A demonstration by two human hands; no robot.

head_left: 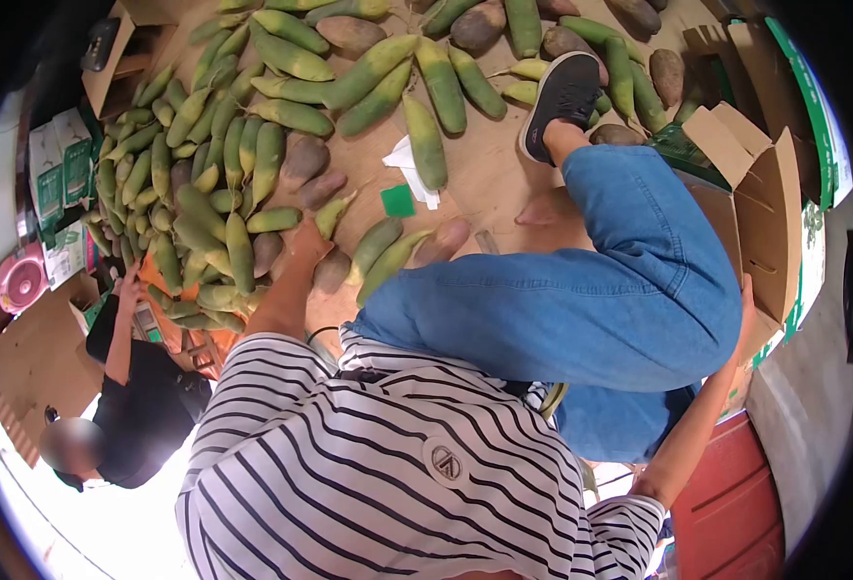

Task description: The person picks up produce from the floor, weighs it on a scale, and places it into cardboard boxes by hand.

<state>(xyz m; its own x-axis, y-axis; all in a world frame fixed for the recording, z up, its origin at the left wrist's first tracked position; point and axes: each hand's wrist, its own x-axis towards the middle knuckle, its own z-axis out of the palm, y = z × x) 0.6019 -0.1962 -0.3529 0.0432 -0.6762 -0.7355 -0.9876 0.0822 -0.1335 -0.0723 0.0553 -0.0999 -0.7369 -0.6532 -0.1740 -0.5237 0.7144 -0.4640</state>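
My left hand (307, 242) reaches down among the vegetables, beside a small green radish (332, 214) and a brownish-red one (332, 272). Its fingers are too small and partly hidden to show a grip. Past my raised knee, my right hand (747, 298) is at the side of an open cardboard box (772, 217), with most of its fingers out of sight. White paper (404, 159) and a green square (397, 201) lie on the brown surface (479, 193), near a long green radish (425, 143).
Many green radishes (194, 222) are heaped at the left; more lie across the top. My shoe (563, 97) rests among them. A co-worker in black (146, 416) reaches toward the heap from the lower left. A pink round object (22, 278) and red panel (731, 498) stand at the sides.
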